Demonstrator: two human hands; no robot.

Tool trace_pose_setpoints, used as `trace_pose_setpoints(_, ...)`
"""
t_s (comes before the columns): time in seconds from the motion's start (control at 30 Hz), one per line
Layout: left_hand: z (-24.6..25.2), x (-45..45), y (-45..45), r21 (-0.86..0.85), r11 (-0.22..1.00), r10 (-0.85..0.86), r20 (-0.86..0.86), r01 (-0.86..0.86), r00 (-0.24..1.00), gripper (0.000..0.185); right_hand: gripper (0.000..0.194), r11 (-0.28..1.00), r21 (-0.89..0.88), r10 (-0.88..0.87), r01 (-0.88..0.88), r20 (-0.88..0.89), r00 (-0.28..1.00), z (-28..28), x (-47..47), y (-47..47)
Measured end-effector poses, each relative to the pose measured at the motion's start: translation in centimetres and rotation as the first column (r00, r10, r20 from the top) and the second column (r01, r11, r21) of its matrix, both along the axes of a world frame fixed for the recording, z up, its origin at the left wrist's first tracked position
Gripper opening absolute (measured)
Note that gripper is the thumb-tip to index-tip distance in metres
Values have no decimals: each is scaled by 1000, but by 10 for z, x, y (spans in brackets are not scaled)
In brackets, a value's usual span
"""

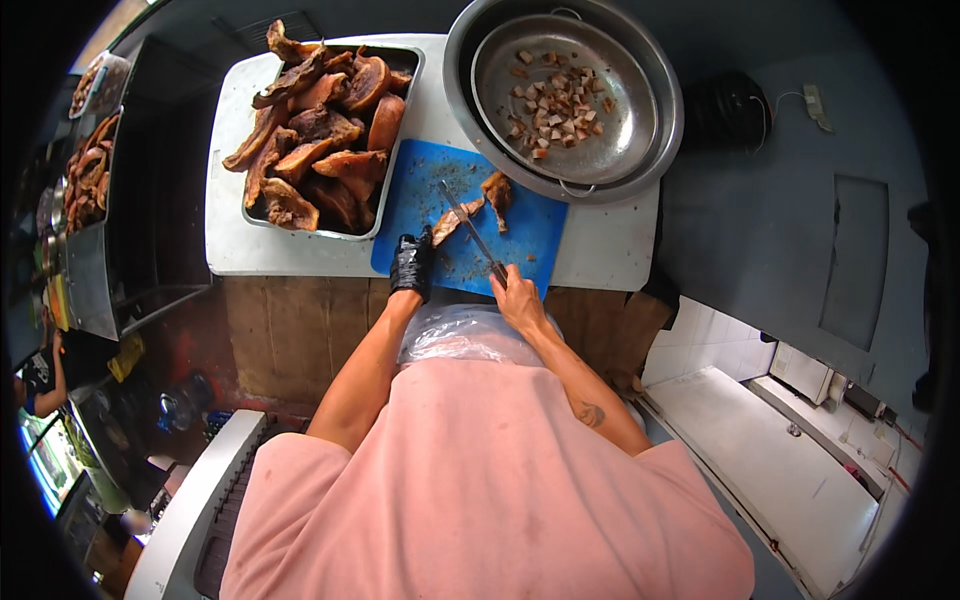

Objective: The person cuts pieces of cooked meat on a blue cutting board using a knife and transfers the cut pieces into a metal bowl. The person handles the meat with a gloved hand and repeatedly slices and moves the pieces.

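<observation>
My left hand (412,262), in a black plastic glove, grips the lower end of a strip of cooked meat (448,226) on a blue cutting board (525,259). My bare right hand (519,297) is closed around the handle of a knife (471,229). Its blade slants up and left across the meat strip; whether it is cutting in cannot be told. Just right of the strip lies another browned meat piece (496,196), with crumbs scattered over the board. To the left, a metal tray (334,232) is heaped with large browned meat pieces (319,139).
A steel pan (630,127) holding diced meat (559,112) sits inside a larger metal basin (670,142), overlapping the board's upper right. All stand on a white table (607,247). Further left are a metal-and-glass cabinet (90,277) and another person's arm (56,379).
</observation>
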State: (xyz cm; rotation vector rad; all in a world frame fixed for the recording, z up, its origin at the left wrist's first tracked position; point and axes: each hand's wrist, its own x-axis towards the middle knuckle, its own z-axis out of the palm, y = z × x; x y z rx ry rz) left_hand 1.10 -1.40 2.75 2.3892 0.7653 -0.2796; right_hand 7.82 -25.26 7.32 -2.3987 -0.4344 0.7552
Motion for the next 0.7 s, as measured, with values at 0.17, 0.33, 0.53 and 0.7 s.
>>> trace_pose_setpoints(0.17, -6, 2, 0, -205, 961, 180, -50, -187, 982, 37, 32, 998, -47, 41, -41, -16, 999, -6, -7, -9)
trace_pose_setpoints(0.33, -16, -6, 1, -88, 992, 97, 79, -90, 992, 34, 30, 998, 18, 54, -53, -44, 998, 14, -6, 1)
trace_pose_setpoints(0.53, -7, -4, -1, -78, 995, 62, 66, -56, 996, 35, 29, 994, -41, 103, -106, -60, 993, 9, -10, 3)
trace_pose_setpoints(0.7, -31, -16, -3, -100, 992, 100, 188, -82, 977, 38, 29, 987, -89, 130, -135, -60, 990, -4, -20, -7)
